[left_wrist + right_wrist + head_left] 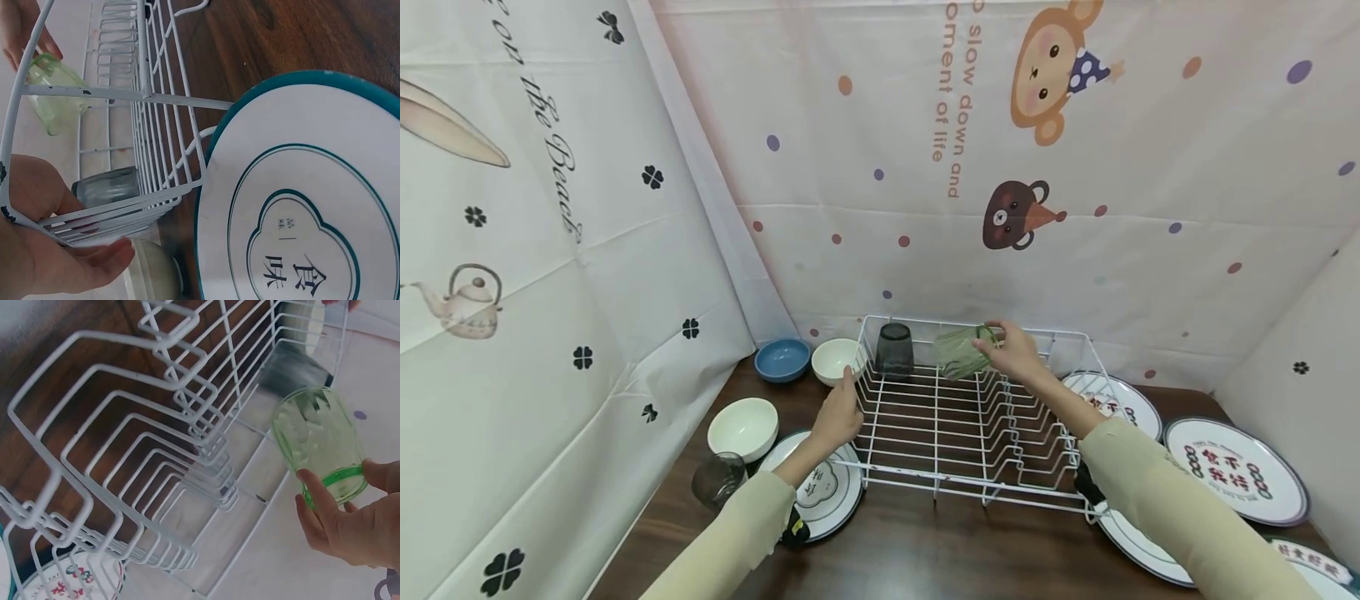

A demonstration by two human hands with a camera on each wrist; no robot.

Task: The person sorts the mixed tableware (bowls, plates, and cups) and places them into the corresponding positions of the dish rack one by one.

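My right hand (1013,357) grips a clear green glass (958,352) by its base end, tilted over the back of a white wire dish rack (958,479). In the right wrist view the thumb and fingers wrap the green glass (322,440) near its bottom. A dark grey glass (895,350) stands upside down in the rack's back left corner. My left hand (837,415) holds the rack's left side; in the left wrist view its thumb and fingers (103,269) lie on either side of the end wires.
Left of the rack are a blue bowl (782,361), two cream bowls, one nearer (742,427), another dark glass (718,479) lying tilted, and a white plate (831,500). Several printed plates (1236,471) lie to the right on the brown wooden table (925,558). A patterned cloth (865,150) hangs behind.
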